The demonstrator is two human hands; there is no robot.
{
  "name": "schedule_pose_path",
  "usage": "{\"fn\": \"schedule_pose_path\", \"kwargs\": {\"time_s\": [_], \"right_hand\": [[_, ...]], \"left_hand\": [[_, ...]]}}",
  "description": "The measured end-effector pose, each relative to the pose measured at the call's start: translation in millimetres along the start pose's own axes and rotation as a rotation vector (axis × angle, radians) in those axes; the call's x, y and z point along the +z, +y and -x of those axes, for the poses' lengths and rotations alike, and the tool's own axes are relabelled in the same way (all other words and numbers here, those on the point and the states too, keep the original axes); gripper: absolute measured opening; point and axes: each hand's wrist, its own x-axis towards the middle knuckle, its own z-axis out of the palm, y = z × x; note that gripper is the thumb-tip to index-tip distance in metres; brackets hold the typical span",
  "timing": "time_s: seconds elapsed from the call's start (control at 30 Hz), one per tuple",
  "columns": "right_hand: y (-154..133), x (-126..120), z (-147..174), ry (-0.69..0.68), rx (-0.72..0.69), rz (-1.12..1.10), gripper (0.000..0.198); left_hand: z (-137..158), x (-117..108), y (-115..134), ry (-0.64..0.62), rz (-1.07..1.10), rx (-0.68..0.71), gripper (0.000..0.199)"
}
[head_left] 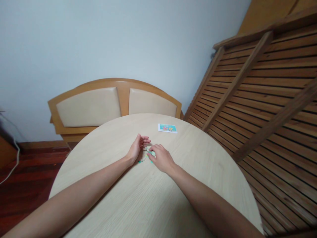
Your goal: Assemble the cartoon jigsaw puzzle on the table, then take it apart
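A small heap of jigsaw puzzle pieces, pale with bits of green and yellow, lies on the round table. My left hand rests on its edge along the heap's left side, fingers stretched out and slightly cupped, holding nothing. On the other side, my right hand curls its thumb and fingers round some of the pieces. Part of the heap is hidden by both hands. Beyond them lies a card with a turquoise cartoon picture and a white border.
A headboard with cream padded panels stands behind the table against the wall. On the right leans a large wooden slatted frame, close to the table's edge. A white cable hangs at the far left above the dark red wooden floor.
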Motion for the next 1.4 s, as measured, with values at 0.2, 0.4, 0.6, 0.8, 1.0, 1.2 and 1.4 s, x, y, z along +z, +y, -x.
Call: {"fn": "schedule_pose_path", "kwargs": {"time_s": [0.2, 0.4, 0.6, 0.8, 1.0, 1.2, 1.4], "right_hand": [[28.2, -16.1, 1.9, 0.142, 0.213, -0.396, 0.03], [36.5, -40.9, 0.4, 0.009, 0.214, -0.69, 0.04], [48.6, -71.5, 19.7, -0.196, 0.076, -0.359, 0.055], [51.3, -56.1, 32.0, -0.474, 0.067, -0.106, 0.095], [38.1, -34.8, 25.2, -0.108, -0.057, 0.033, 0.024], [31.6, -34.1, 23.3, 0.009, 0.079, 0.218, 0.012], [36.2, -26.8, 18.2, 0.071, 0.151, 0.003, 0.019]], "left_hand": [[21.2, 1.2, 4.1, -0.169, -0.288, 0.08, 0.059], [36.5, 4.9, 4.5, -0.475, -0.869, 0.446, 0.059], [32.6, 13.7, 5.4, -0.471, -0.845, 0.47, 0.028], [32.6, 13.2, 10.3, -0.437, -0.7, 0.374, 0.029], [35.9, -3.1, 22.8, -0.692, -0.75, 0.536, 0.085], [30.7, 3.9, 5.9, -0.452, -0.76, 0.412, 0.049], [23.8, 9.1, -6.2, -0.34, -0.753, 0.403, 0.03]]}}
